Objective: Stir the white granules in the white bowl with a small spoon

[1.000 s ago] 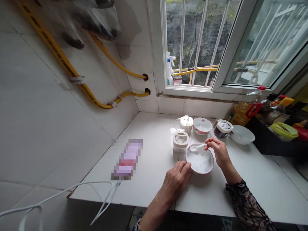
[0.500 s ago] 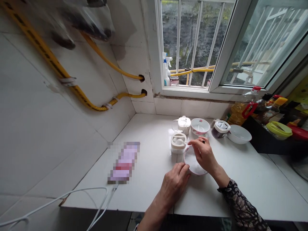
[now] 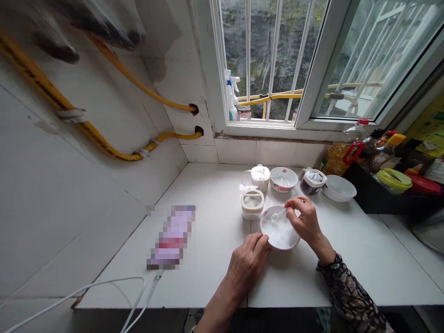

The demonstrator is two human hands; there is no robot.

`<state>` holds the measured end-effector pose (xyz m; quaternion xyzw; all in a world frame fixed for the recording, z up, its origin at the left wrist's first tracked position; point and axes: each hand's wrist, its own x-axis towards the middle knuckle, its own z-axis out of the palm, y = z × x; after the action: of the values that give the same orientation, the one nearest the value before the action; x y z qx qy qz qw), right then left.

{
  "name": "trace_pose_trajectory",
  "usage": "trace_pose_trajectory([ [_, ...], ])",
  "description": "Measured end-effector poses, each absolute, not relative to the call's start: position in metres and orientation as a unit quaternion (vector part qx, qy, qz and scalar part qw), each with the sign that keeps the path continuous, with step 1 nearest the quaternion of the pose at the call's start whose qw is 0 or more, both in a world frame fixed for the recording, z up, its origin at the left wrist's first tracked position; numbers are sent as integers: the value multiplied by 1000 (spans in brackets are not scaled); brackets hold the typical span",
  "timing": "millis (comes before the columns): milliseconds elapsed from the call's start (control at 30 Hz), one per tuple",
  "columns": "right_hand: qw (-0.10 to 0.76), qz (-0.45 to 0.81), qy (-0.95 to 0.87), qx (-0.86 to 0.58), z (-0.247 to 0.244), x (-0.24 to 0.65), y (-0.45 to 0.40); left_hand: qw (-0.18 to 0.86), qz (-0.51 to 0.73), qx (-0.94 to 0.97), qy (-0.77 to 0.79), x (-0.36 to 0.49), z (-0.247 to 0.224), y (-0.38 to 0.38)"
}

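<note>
A bowl with a pink rim stands on the white counter with white grains inside. My left hand pinches the bowl's near left rim with thumb and fingers. Over the bowl's right side, my right hand is closed on the handle of a small white spoon, whose head is above the white grains. Just left of the bowl is an open square jar holding white grains. Behind it stands another white-topped jar with its clear lid raised.
A flowered bowl, a jar with dark contents and a white bowl line the back. Bottles and a black box stand at right. A blurred purple object with a white cable lies left.
My right hand has moved the spoon from above the open jar to over the bowl at its right. My left hand stays at the bowl's rim. The view has shifted slightly.
</note>
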<state>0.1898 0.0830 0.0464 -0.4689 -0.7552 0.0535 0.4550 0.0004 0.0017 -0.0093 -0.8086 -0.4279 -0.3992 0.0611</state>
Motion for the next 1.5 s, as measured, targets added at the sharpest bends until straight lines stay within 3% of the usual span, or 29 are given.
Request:
trace_pose_trajectory([
  [100,412,94,-778,-465,45,184,82,64,-398,-809,-428,0,-10,1],
  [433,395,243,-726,-507,47,182,83,68,-399,-808,-427,1,-11,2],
  [733,457,445,-591,-494,52,184,85,71,-393,-809,-431,1,-10,1],
  [1200,524,495,-497,-484,51,195,95,62,-397,-807,-432,2,-11,0],
  [1500,582,401,-537,-461,52,178,92,71,-400,-808,-427,2,-12,2],
])
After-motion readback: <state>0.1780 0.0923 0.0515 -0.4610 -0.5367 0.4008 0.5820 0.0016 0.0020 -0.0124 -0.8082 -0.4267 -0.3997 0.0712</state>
